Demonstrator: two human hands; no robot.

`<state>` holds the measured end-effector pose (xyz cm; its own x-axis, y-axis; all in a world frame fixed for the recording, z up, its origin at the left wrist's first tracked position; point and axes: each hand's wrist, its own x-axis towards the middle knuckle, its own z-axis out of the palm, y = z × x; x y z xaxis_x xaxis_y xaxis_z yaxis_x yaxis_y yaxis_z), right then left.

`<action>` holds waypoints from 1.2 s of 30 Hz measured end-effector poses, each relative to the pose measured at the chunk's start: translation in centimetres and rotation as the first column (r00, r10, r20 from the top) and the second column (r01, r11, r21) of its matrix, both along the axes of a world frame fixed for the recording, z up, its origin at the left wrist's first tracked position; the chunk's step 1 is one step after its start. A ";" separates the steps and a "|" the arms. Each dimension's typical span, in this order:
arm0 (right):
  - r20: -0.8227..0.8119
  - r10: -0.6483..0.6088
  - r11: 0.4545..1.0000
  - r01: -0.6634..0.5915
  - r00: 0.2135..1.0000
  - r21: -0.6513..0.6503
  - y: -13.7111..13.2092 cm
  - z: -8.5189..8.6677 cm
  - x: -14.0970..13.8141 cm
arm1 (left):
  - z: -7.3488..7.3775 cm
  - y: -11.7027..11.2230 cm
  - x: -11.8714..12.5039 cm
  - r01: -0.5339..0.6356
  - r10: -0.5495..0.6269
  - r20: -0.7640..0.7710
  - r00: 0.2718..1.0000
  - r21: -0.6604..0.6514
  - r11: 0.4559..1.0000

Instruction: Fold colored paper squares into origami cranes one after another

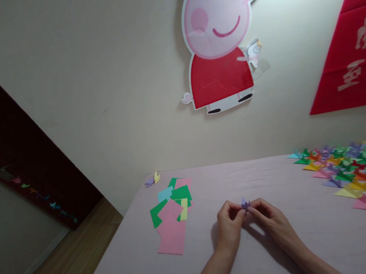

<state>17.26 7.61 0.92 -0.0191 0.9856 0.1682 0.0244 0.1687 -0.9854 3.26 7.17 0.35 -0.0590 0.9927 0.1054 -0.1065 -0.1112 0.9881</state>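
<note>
A small purple folded paper crane [246, 205] is pinched between both hands, a little above the table. My left hand [229, 224] grips its left side with thumb and fingertips. On the other side, my right hand [270, 220] holds it between thumb and forefinger. Pointed tips of the paper stick up between the fingers; its lower part is hidden by them. To the left lie loose paper sheets in pink [172, 238], green [181, 194], light blue and yellow, partly overlapping.
Rows of colourful folded paper cranes [357, 175] cover the right of the table [214, 181]. Two more, one yellow [156, 177] and one purple [149, 183], sit at its far left corner. Behind stands a wall with a cartoon pig cutout [221, 78]. A dark door [23, 140] is at left.
</note>
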 end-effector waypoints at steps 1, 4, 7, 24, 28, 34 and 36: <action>0.006 -0.009 1.000 0.009 1.000 0.001 0.0 0.0 0.0 | 0.0 0.0 0.0 -0.003 0.003 0.003 1.000 -0.003 1.000; -0.010 -0.039 0.999 0.039 0.999 0.007 0.0 -0.1 0.1 | 0.0 -0.1 0.1 -0.014 0.014 0.008 1.000 -0.012 1.000; -0.051 -0.072 0.997 0.074 0.996 0.031 0.1 -0.5 0.0 | -0.2 -0.2 0.3 -0.040 0.040 0.017 0.999 -0.016 0.999; 0.066 0.068 0.990 -0.059 0.996 -0.125 0.0 0.6 0.5 | 2.0 -1.5 -0.1 0.095 -0.096 -0.283 0.954 -0.018 0.995; 0.026 0.064 0.990 -0.060 0.998 -0.124 0.0 0.8 0.6 | 1.4 -1.3 0.0 0.150 -0.174 -0.338 0.925 -0.096 0.984; 0.023 0.058 0.991 -0.055 0.998 -0.119 0.1 1.0 0.8 | 1.7 -1.1 0.0 0.156 -0.188 -0.346 0.919 -0.119 0.981; 0.028 0.058 0.991 -0.054 0.998 -0.121 0.2 0.8 0.8 | 1.8 -1.2 0.0 0.162 -0.193 -0.338 0.921 -0.116 0.980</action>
<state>18.10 7.82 1.74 -0.0779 0.9959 0.0468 0.0491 0.0507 -0.9975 3.26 5.99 2.15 0.1439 0.9896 0.0030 0.2329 -0.0368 0.9718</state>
